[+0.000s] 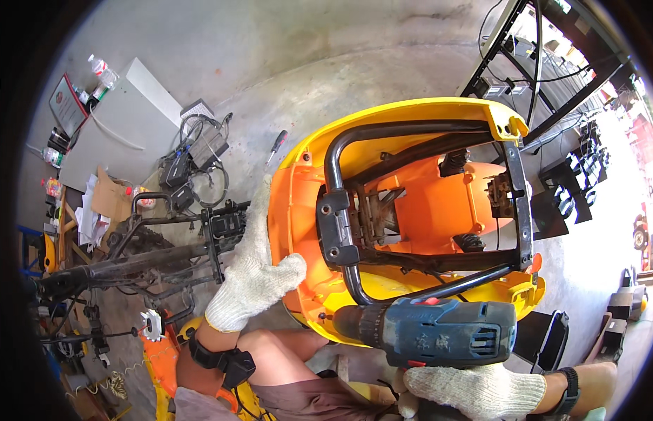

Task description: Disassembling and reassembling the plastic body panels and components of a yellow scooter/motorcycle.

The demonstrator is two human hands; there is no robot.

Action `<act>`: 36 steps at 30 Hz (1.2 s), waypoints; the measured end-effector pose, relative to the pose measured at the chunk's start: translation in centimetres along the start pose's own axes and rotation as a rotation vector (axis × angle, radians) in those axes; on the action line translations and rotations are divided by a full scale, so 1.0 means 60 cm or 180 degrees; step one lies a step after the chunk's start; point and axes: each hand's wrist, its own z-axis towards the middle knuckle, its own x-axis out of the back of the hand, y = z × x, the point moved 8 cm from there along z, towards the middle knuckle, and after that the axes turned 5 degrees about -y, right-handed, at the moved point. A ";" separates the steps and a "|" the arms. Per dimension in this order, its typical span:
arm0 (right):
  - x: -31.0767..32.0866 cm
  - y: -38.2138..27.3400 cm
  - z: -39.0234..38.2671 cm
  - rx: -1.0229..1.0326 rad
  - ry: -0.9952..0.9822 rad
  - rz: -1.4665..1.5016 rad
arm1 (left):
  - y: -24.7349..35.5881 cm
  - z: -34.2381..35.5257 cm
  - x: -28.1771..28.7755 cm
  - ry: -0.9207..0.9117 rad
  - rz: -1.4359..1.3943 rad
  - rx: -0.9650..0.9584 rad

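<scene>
A large yellow and orange plastic body shell (291,203) of a small vehicle lies in front of me, with a black tubular metal frame (411,130) inside it. My left hand (253,281), in a white knit glove, holds the shell's left edge, fingers along the outside and thumb over the orange rim. My right hand (474,390), gloved alike, is wrapped around the handle of a blue cordless drill (446,331). The drill lies level over the shell's near side, its chuck pointing left toward a small fastener spot (323,317) at the near left corner. Whether the tip touches it is hard to see.
A bare black vehicle chassis (130,263) stands on the left. Beyond it are a grey cabinet (123,119), tangled cables with black adapters (193,154) and a screwdriver (277,144) on the floor. A black metal rack (551,116) rises at the far right, near several black parts (575,175).
</scene>
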 end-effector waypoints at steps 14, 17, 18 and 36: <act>0.006 -0.008 -0.006 0.0232 0.0090 -0.0321 | -0.007 0.001 0.000 -0.0149 0.0024 -0.0313; 0.006 -0.011 -0.005 0.0388 0.0034 -0.0257 | -0.013 0.002 0.001 -0.0142 0.0030 -0.0200; 0.007 -0.008 -0.006 0.0322 0.0005 -0.0236 | -0.014 0.002 0.001 -0.0143 0.0001 -0.0183; 0.021 0.011 -0.005 0.0199 -0.0368 -0.0229 | 0.001 0.000 -0.006 -0.0136 -0.0261 -0.0081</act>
